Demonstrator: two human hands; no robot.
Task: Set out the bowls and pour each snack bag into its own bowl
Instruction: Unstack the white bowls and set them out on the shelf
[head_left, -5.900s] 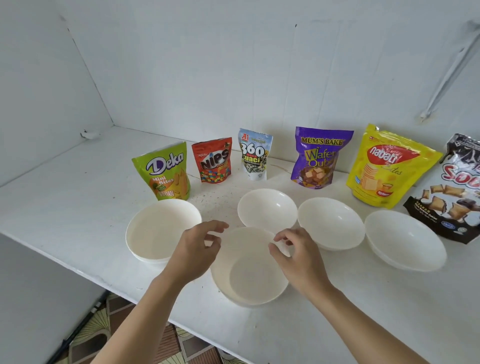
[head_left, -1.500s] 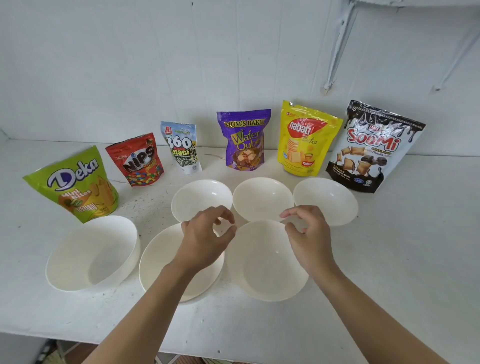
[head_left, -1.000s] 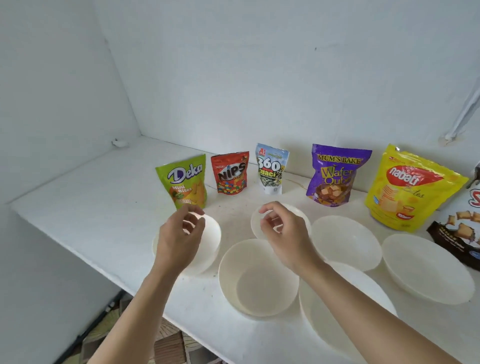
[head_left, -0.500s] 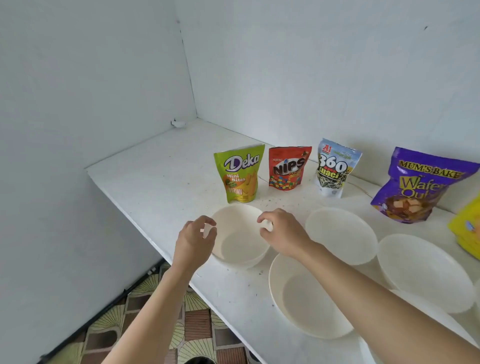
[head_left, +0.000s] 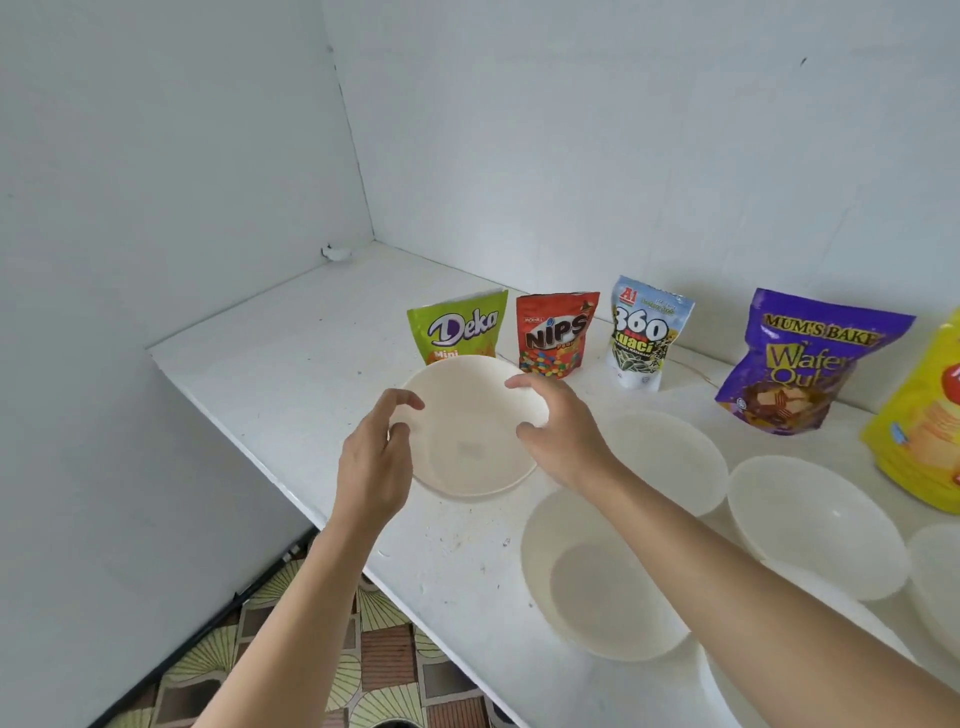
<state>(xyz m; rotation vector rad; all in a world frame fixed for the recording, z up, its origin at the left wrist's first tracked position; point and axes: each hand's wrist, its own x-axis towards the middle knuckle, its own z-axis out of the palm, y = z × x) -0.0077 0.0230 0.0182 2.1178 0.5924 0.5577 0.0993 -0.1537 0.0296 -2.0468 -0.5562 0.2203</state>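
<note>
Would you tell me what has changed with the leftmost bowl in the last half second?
The left hand and right hand have lifted the leftmost bowl by its rim, hiding the bottom of the Deka bag. The other bowls and bags stayed put.

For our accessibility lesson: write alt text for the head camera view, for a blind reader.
The left hand and right hand hold a white bowl by its rim, before a Deka bag. Other snack bags stand along the wall; other empty bowls sit to the right.
</note>
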